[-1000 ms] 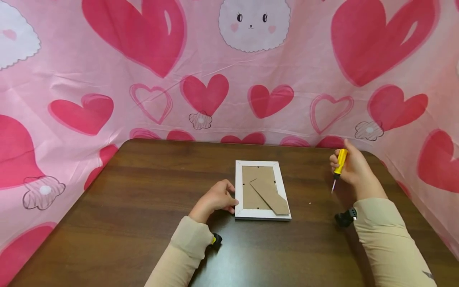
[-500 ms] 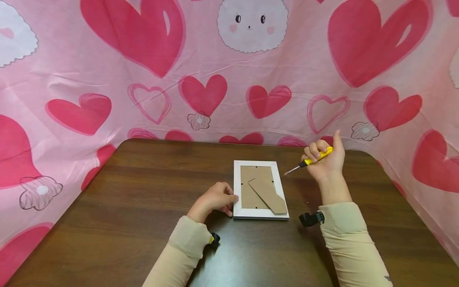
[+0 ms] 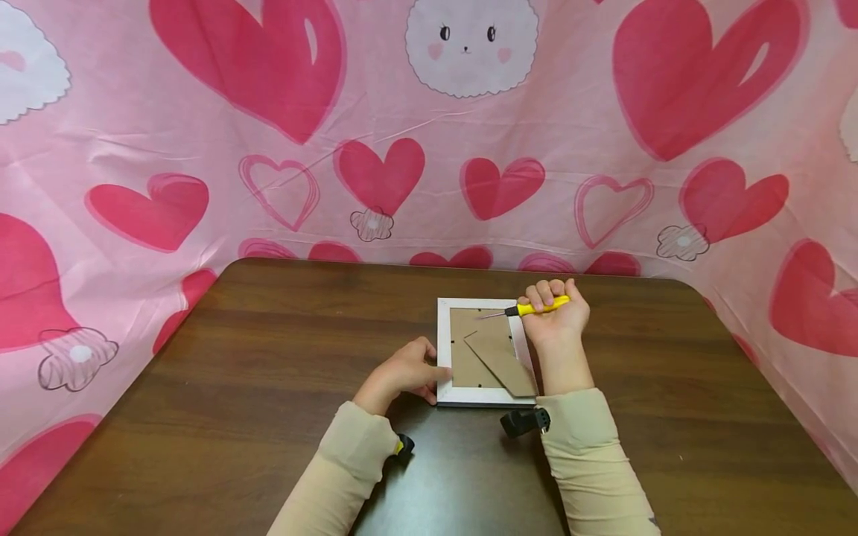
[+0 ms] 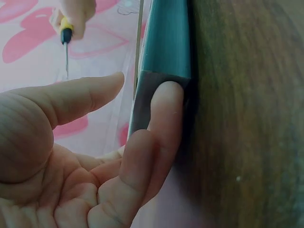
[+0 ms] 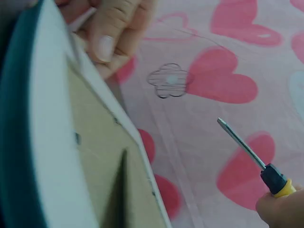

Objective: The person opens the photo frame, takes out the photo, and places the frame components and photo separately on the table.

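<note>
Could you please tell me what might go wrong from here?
The screwdriver in the right hand points across the brown backing of the frame, so a slip could scratch the board. It also points toward the left hand's side, so a harder slip might jab that hand. The left hand steadies the frame from one side only, so the frame could slide or turn under sideways pressure.

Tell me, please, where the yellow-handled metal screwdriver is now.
In the head view, the yellow-handled metal screwdriver is right of centre, gripped in the right hand, its tip above the far part of the white rectangular picture frame.
</note>
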Action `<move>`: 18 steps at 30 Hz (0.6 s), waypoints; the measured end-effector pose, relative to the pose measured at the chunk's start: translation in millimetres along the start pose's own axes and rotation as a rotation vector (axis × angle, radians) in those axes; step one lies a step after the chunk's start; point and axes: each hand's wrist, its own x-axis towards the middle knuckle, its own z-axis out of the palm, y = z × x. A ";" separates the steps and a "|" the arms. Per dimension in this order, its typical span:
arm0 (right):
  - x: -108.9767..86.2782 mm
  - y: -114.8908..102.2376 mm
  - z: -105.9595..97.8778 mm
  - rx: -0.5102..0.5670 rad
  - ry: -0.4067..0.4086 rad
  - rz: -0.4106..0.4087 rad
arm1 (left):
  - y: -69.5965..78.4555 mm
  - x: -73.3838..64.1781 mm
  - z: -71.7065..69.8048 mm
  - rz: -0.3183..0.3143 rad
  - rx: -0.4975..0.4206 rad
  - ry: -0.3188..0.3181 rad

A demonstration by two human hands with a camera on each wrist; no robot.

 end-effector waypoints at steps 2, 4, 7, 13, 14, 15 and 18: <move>2.6 5.5 -1.9 -0.008 0.035 -0.018 | 0.7 0.0 0.3 -0.001 0.010 0.004; 5.2 11.5 -3.2 -0.033 0.066 -0.034 | 1.1 0.3 0.4 -0.002 0.018 0.009; 8.6 20.2 -6.3 -0.081 0.103 -0.047 | 1.9 0.7 0.8 -0.005 0.034 0.019; 12.6 34.7 -14.4 -0.184 0.138 -0.061 | 2.1 2.0 4.2 0.012 0.123 0.060; 13.1 36.4 -15.5 -0.189 0.138 -0.063 | 1.8 2.5 4.7 0.014 0.142 0.067; 13.3 38.0 -16.3 -0.192 0.137 -0.064 | 1.5 2.9 5.2 0.016 0.157 0.073; 14.1 42.2 -18.5 -0.212 0.142 -0.073 | 0.6 4.0 6.0 0.011 0.179 0.082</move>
